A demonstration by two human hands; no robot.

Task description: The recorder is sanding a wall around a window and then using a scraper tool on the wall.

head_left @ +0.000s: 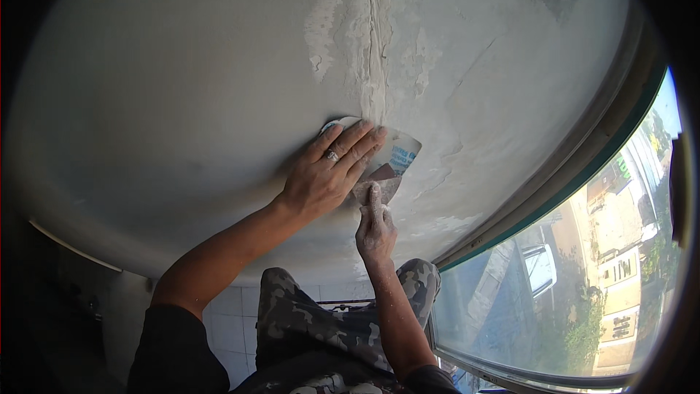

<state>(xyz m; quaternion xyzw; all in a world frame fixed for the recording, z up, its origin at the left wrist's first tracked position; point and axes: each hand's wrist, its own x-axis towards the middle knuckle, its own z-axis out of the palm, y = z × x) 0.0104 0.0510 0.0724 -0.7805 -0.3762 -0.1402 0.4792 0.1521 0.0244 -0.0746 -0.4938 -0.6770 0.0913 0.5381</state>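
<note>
My left hand (321, 175) lies over a thin, bendy white sheet with blue print (402, 152) and holds it pressed against the grey wall. Its fingers are stretched across the sheet, with a ring on one of them; the thumb is hard to make out. Close beside it, my right hand (376, 233) is closed round the handle of a dusty putty knife (380, 191), one finger laid along it. The knife's blade overlaps the lower part of the sheet. White powder coats the right hand. Directly above the sheet, a rough line of pale filler (375, 66) runs up the wall.
Around the filler line the wall (197, 102) shows flaking patches (321, 29) and fine cracks. To the right is a large window (539, 284) in a green-edged frame, with a vehicle outside. My knees in camouflage trousers (306, 321) are below, over a tiled floor (227, 328).
</note>
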